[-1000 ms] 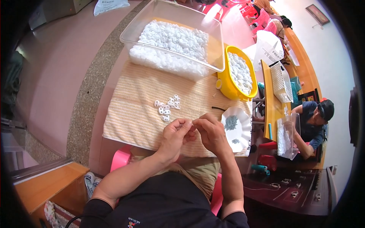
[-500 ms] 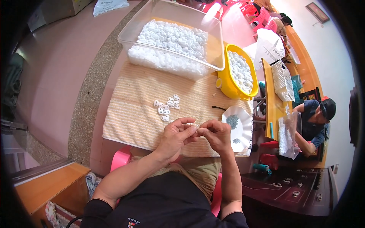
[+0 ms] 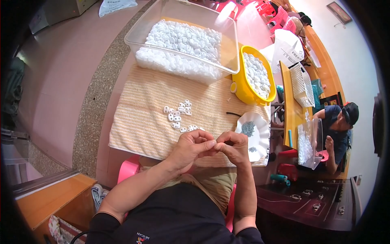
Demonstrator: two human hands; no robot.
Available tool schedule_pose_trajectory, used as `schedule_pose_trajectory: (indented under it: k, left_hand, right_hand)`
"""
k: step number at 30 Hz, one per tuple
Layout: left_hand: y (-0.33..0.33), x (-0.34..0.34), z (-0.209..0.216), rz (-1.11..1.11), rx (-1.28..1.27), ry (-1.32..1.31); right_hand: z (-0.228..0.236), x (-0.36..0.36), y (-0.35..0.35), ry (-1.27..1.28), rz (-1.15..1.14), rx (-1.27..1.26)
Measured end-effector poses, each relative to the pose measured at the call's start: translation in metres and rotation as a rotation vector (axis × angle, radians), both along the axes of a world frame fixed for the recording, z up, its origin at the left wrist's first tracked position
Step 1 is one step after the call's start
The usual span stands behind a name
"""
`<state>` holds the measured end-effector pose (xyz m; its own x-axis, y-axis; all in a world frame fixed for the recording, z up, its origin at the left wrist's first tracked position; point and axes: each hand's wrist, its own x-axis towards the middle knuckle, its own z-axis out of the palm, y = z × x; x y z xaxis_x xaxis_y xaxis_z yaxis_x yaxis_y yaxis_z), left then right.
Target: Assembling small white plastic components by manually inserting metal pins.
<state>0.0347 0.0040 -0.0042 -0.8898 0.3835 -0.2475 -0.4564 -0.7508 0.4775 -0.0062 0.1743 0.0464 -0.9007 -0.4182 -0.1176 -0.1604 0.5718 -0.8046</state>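
My left hand (image 3: 190, 149) and my right hand (image 3: 235, 148) meet above the front part of a striped tan towel (image 3: 138, 105). Thumbs and index fingers of both are pinched tip to tip. Whatever small thing sits between them is hidden by the fingers. Just beyond my left hand lie several small white plastic pieces (image 3: 177, 118) with dark holes, in a loose group, and another few white pieces (image 3: 190, 128) show closer to the knuckles. Right of my right hand is a white dish with a wavy rim (image 3: 262, 136), holding a heap of tiny grey-green parts (image 3: 248, 129).
A large clear bin (image 3: 134, 34) full of white pieces stands at the far side of the table. Beside it is a yellow basin (image 3: 243, 91) with more. A thin black stick (image 3: 233, 114) lies near the dish. Another person (image 3: 339, 126) sits at the right with a clear tray (image 3: 317, 150).
My fingertips have drawn closer together, and the pale bit seen between them is now covered. My hands shifted slightly, uncovering more white pieces. The other person's hand has lifted beside the tray.
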Motion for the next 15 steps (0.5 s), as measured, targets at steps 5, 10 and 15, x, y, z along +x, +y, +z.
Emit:
schedule_pose_trajectory:
  k: [5,10,15]
  left_hand:
    - [0.001,-0.001,-0.001,-0.039,-0.097,0.014]
    - [0.0,0.0,0.0,-0.05,-0.059,0.017]
    - [0.0,0.0,0.002,-0.058,0.008,-0.016]
  right_hand:
    - [-0.018,0.001,0.013,0.016,0.084,-0.247]
    - [-0.021,0.005,0.009,0.021,0.027,-0.34]
    - [-0.031,0.007,0.011,0.06,0.005,-0.461]
